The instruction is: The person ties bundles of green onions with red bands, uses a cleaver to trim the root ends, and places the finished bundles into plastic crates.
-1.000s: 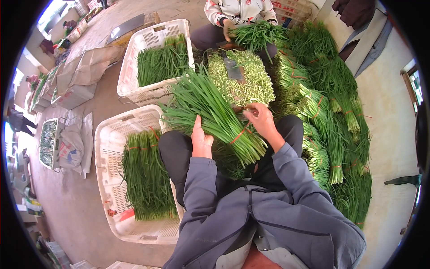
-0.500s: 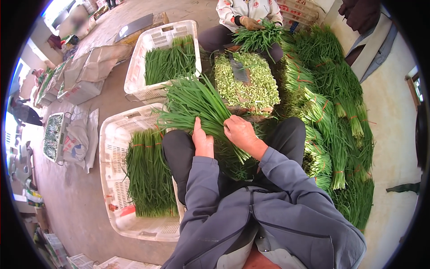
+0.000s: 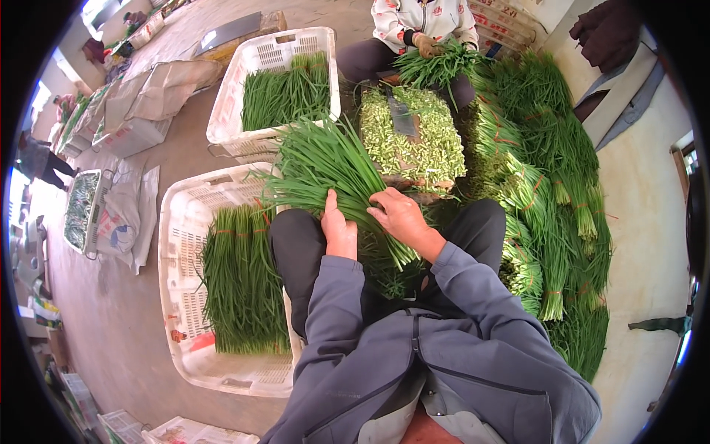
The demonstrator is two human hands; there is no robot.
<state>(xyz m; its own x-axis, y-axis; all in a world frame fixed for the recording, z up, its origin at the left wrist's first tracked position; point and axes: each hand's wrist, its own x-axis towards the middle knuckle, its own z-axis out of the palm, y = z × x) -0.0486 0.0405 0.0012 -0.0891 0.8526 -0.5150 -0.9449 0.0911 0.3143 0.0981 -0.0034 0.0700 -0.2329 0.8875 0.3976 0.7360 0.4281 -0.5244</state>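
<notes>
A loose bunch of long green garlic chives [image 3: 329,159] lies slantwise above my lap, leafy tips to the far left and pale cut ends towards my right knee. My left hand [image 3: 339,233] is closed round its underside, thumb upright along the near edge; the other fingers are hidden beneath the leaves. On the bunch's right side, my right hand [image 3: 404,220] has its fingers bent and pinched onto the stalks. Beyond the bunch stands a chopping block [image 3: 396,164] strewn with short pale stem pieces, with a wide cleaver [image 3: 403,118] lying on it.
At my left stands a white plastic crate [image 3: 177,288] of tied chives; another crate [image 3: 222,122] is behind it. Tied bunches [image 3: 562,170] are heaped along the right wall. Across the block sits a co-worker [image 3: 425,22], gloved, holding chives. A dark-trousered person [image 3: 55,170] is at far left.
My right hand's fingers have shifted slightly on the stalks, while the left keeps its hold. The view has turned a little, and the person at far left has changed position.
</notes>
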